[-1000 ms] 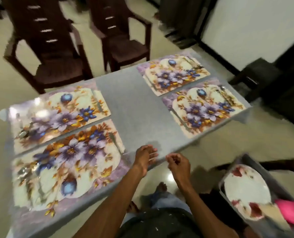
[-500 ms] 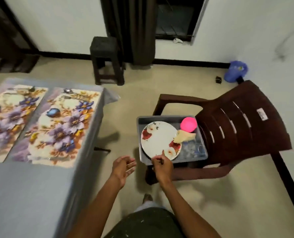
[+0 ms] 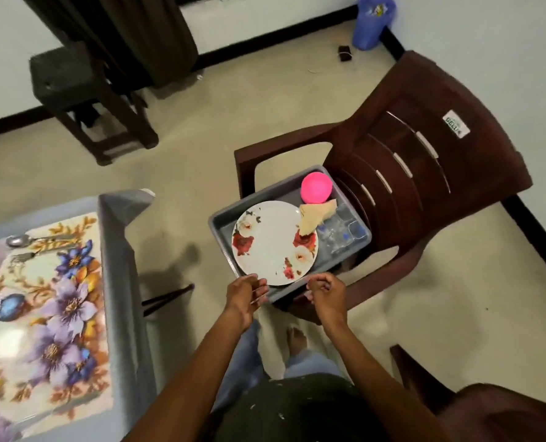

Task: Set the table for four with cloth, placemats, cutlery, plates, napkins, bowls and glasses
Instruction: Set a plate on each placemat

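Fingers of left hand (image 3: 245, 295) loosely spread at plate (image 3: 275, 243) edge, right hand (image 3: 326, 290) curled, empty, beside grey tray (image 3: 219, 220) on chair (image 3: 425, 173)

The only writing I can find is on a small white label (image 3: 456, 126) stuck to the backrest of the brown plastic chair (image 3: 431, 161), up and well to the right of my right hand (image 3: 326, 293). It carries dark green capitals that look like "CELLO" to me, though the letters are tilted and soft, so I would not swear to the spelling. A finer line sits under that word; I cannot read it. Nothing else near either hand carries text I can make out.
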